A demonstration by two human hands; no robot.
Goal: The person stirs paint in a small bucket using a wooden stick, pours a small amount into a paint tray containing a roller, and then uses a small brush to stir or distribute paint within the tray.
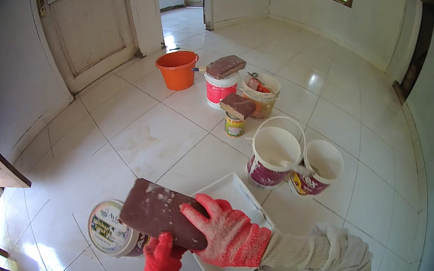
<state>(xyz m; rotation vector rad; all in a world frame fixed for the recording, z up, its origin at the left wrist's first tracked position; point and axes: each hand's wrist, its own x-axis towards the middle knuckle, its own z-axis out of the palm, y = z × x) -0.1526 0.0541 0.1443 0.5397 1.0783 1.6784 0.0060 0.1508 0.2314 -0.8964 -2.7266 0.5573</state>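
A brown sanding block (152, 210), flecked with white, is held up in front of me over the floor. My right hand (227, 232), in a red and whitish work glove, lies across its right end with the fingers closed over the top face. From below, my left hand (161, 262), in a red glove, grips its lower edge with the fingers curled up. Under my right hand lies a white paint tray (234, 191), partly hidden by the hand and block. Just left of the block, a white lidded tub (108, 226) rests on the tiles, partly covered.
Ahead stand an orange bucket (176, 70), a red-and-white pail (219, 92) and a small can (234, 128), the latter two topped by brown blocks. Another pail (266, 106) holds tools. Two open purple-labelled buckets (276, 150) (322, 162) stand right. A door (86, 15) is at left.
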